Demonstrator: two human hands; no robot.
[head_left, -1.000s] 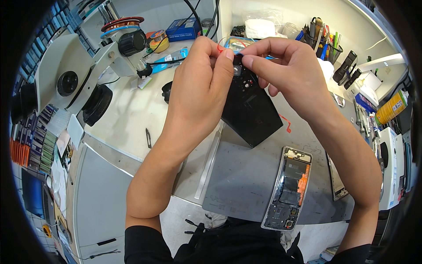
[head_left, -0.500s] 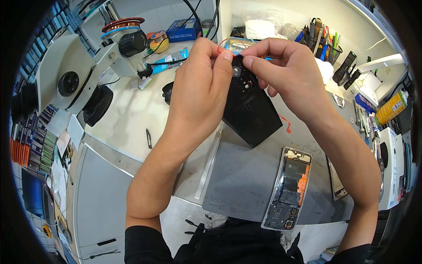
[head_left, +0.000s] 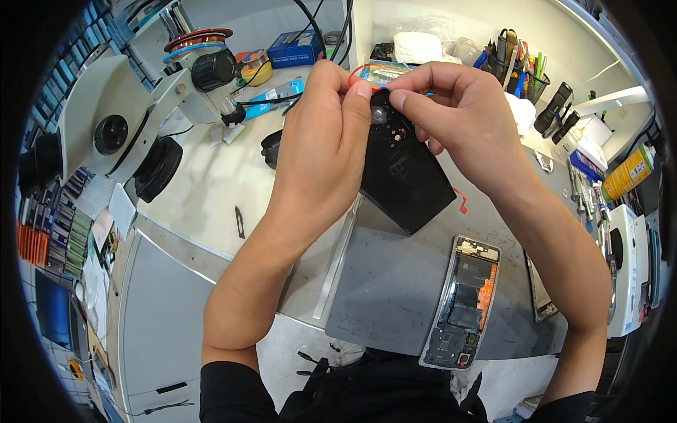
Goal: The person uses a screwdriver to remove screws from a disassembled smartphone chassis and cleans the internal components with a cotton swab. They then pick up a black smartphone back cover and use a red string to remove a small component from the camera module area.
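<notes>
A black phone back cover [head_left: 410,187] hangs tilted between my hands, its end with the small camera openings uppermost. My left hand [head_left: 317,148] is closed in a pinch at the upper left edge of this cover. By those fingertips a thin red strip [head_left: 361,68] curves up; whether the fingers grip it too is hidden. At the upper right corner, my right hand [head_left: 465,116] pinches the cover between thumb and fingers. Below lies an opened phone [head_left: 462,303] with its inner parts and an orange patch showing, on the grey mat [head_left: 381,296].
Another red strip piece [head_left: 461,201] lies on the mat. Tweezers [head_left: 240,222] rest on the white bench to the left, beneath a microscope [head_left: 113,127]. A second phone part [head_left: 541,289] sits by my right forearm. Behind stands a tool holder [head_left: 518,67].
The lower end of the back cover has shifted slightly right and up. Near my left fingertips the red strip bends a little differently. Both hands stay in nearly the same place.
</notes>
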